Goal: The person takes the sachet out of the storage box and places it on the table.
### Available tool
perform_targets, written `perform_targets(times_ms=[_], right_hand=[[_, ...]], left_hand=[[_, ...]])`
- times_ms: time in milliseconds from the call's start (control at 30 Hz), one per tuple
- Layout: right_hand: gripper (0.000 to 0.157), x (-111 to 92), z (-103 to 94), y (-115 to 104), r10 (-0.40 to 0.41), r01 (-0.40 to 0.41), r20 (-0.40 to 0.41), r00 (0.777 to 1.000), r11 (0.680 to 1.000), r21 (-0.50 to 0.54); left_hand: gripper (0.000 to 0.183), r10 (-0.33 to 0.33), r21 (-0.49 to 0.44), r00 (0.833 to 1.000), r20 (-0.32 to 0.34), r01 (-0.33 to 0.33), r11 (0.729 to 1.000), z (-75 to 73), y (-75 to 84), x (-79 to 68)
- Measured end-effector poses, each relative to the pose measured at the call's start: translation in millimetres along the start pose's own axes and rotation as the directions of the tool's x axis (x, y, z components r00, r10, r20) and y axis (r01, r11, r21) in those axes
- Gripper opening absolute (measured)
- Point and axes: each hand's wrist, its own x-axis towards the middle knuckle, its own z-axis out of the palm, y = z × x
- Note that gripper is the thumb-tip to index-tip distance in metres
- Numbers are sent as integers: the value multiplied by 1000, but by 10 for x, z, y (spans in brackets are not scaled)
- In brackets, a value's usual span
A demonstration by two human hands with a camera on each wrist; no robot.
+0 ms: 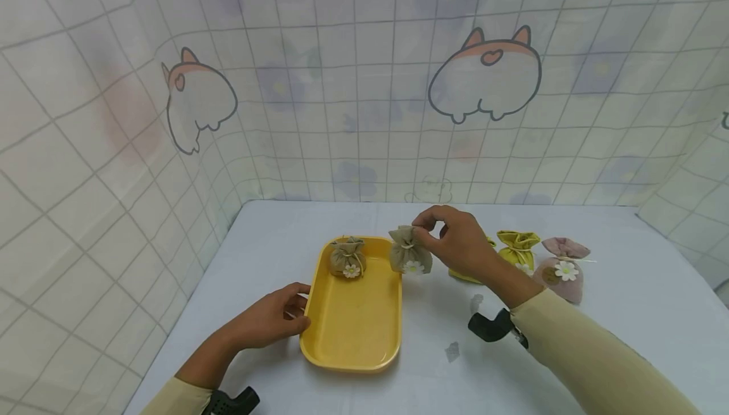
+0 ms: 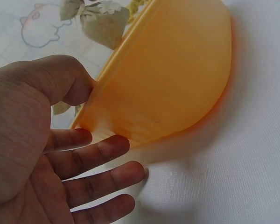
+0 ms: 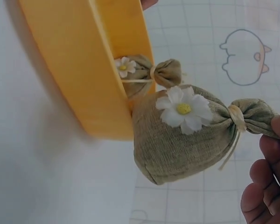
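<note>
My right hand (image 1: 460, 241) pinches the gathered neck of a grey-green drawstring pouch (image 1: 411, 252) with a white flower. The pouch hangs over the right rim of a yellow tray (image 1: 350, 333); in the right wrist view, the held pouch (image 3: 182, 144) overlaps the tray's wall. A similar pouch (image 1: 347, 258) sits inside the tray at its far left corner. My left hand (image 1: 267, 317) is at the tray's left side. In the left wrist view its thumb touches the rim, while the other fingers (image 2: 107, 182) extend fairly straight along and below the outer wall.
Right of the tray, behind my right forearm, lie a shiny yellow-green pouch (image 1: 517, 250), another partly hidden one (image 1: 467, 276) and a pink pouch (image 1: 560, 272). Grey patches (image 1: 452, 352) mark the white table. A patterned curtain (image 1: 376, 86) stands behind it.
</note>
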Motion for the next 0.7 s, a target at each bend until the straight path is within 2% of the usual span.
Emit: perform_targets(times_ms=[267,700], right_hand=[[9,-117,-153,96,51,-51,14,999,998,-37],[7,-326,-326,286,9,-10,-22,1000,999,-51]], left_hand=[[61,-16,-4,1000,-3,16,1000,-3,-3,2],[60,-25,-9,1000,-2,25,1000,3,-7,15]])
